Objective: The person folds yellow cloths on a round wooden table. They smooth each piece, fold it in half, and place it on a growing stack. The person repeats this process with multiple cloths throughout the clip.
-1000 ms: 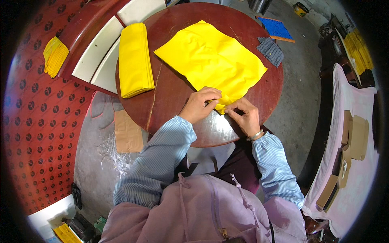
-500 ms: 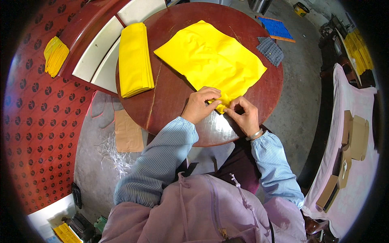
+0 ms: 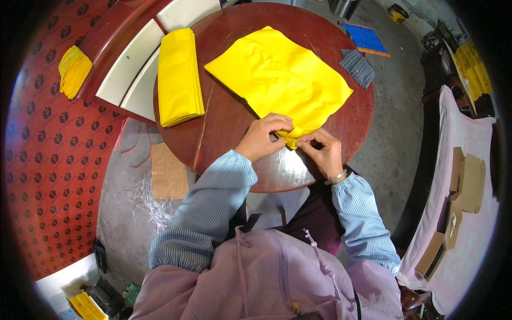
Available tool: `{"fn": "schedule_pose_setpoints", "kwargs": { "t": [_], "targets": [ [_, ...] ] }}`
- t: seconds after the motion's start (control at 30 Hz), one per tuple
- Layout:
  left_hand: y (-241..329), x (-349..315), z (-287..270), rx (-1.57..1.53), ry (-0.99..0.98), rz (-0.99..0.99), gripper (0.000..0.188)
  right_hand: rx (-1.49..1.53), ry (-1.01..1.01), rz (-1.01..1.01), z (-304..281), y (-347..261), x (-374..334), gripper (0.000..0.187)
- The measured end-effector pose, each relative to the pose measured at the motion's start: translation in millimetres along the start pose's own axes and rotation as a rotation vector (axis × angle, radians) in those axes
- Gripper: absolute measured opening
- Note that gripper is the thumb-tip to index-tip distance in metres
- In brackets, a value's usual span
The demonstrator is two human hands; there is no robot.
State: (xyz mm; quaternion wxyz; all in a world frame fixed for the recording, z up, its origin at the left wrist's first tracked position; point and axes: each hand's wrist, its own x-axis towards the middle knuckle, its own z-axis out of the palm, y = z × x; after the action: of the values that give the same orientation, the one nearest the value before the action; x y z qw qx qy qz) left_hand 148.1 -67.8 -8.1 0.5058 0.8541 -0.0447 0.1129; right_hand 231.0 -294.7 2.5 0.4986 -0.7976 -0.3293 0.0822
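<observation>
A yellow fabric sheet [image 3: 282,74] lies spread and slightly wrinkled on the round red-brown table [image 3: 229,144]. Its near corner is bunched between my hands. My left hand [image 3: 262,137] pinches that corner from the left, thumb and forefinger close together. From the right, my right hand [image 3: 323,151] grips the same corner between thumb and fingertips. The gathered cloth partly hides behind the fingers. Left of the sheet rests a stack of folded yellow fabric [image 3: 179,80], apart from both hands.
A grey textured mat [image 3: 358,68] sits at the table's right edge, with a blue mat [image 3: 365,38] beyond it. White drawers [image 3: 130,66] adjoin the table's left side. Brown paper [image 3: 168,172] lies on the floor. Opened cardboard boxes [image 3: 472,184] rest on pink cloth at right.
My left thumb has drawn back slightly from the corner, and the bunched cloth has shifted a little between my fingers. The sheet otherwise lies as before.
</observation>
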Motion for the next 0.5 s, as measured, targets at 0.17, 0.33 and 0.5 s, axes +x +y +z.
{"fn": "schedule_pose_setpoints", "kwargs": {
  "t": [0.17,0.33,0.5],
  "targets": [
    [1.8,-0.8,4.6,0.012,0.035,-0.047,0.026,0.003,0.001,0.013,1.0,-0.3,1.0,0.017],
    [2.6,2.0,12.2,-0.006,0.115,-0.06,0.019,0.002,-0.014,0.001,-1.0,-4.1,-0.2,0.015],
    [2.8,1.7,9.6,0.031,0.096,-0.063,0.018,-0.127,0.02,-0.255,-1.6,-5.4,1.5,0.015]
  ]
}}
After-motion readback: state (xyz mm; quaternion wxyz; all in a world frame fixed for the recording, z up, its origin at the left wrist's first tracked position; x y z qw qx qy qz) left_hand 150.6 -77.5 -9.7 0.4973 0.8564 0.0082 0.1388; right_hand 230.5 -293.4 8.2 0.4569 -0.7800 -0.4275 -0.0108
